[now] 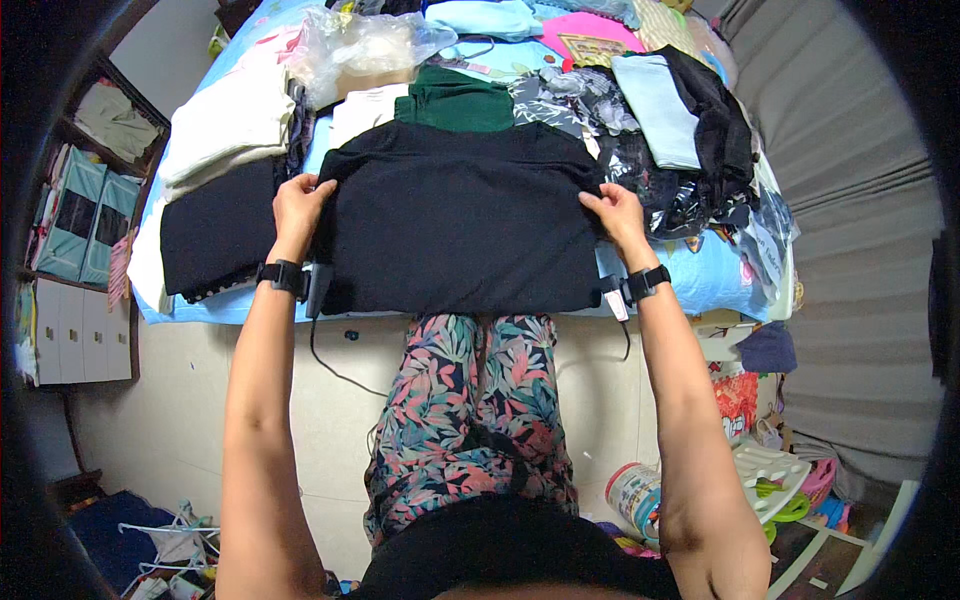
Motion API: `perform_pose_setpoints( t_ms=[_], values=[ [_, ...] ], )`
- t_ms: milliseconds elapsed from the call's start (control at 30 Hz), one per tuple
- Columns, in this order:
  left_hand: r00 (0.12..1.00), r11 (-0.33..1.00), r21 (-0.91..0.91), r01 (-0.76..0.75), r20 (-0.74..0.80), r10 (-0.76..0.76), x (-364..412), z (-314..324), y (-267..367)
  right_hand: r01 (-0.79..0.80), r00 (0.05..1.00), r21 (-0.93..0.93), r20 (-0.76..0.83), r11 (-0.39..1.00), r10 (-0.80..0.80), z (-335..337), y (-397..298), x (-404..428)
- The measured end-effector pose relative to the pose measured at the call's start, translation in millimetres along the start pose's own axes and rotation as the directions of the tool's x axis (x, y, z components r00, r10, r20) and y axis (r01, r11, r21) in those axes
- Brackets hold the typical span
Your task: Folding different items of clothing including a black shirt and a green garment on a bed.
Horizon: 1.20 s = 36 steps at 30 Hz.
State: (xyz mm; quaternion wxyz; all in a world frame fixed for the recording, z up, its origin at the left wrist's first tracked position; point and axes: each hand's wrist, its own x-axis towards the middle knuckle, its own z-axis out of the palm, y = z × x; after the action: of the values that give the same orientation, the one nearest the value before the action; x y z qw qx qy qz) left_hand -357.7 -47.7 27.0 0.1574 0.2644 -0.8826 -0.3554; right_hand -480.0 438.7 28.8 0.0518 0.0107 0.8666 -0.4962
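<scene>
A black garment (pixel 465 225) is spread at the near edge of the bed, straight in front of me. My left hand (pixel 301 206) pinches its left side between thumb and fingers. On the opposite side, my right hand (pixel 616 214) pinches the right edge at about the same height. The cloth looks doubled over, with its lower edge lying along the bed's front. Each wrist wears a black strap with a small device and a cable. Behind the garment lies a folded dark green cloth (pixel 461 101), partly covered by it.
Left on the blue bedsheet (pixel 712 281) are folded white clothes (pixel 229 124) and a folded black garment (pixel 217 232). Clothes and clear plastic packaging (pixel 675 202) are heaped to the right, with a folded light blue cloth (pixel 658 112). A grey curtain (pixel 840 225) hangs beyond.
</scene>
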Motion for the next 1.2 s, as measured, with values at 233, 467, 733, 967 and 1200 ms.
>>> perform_pose_setpoints(
  t_ms=[233,467,733,967,1200],
  values=[
    [0.957,0.934,-0.265,-0.239,-0.227,0.18,4,-17,9,0.455,0.869,0.098,-0.266,0.885,-0.417,10,-24,12],
    [0.975,0.996,0.033,-0.078,-0.206,0.084,64,3,4,0.305,0.873,-0.169,-0.344,0.937,-0.346,31,-40,65],
    [0.997,0.997,0.032,-0.075,0.016,0.075,97,28,0,0.123,0.943,-0.198,-0.281,0.972,-0.177,18,4,96],
    [0.997,0.997,0.029,-0.078,0.026,0.077,36,9,-18,0.105,0.988,0.061,-0.117,0.993,-0.098,10,20,30],
    [0.996,0.927,-0.365,0.083,0.008,-0.086,-141,-4,-58,-0.083,0.994,0.428,0.094,0.9,0.047,7,63,-111]
  ],
)
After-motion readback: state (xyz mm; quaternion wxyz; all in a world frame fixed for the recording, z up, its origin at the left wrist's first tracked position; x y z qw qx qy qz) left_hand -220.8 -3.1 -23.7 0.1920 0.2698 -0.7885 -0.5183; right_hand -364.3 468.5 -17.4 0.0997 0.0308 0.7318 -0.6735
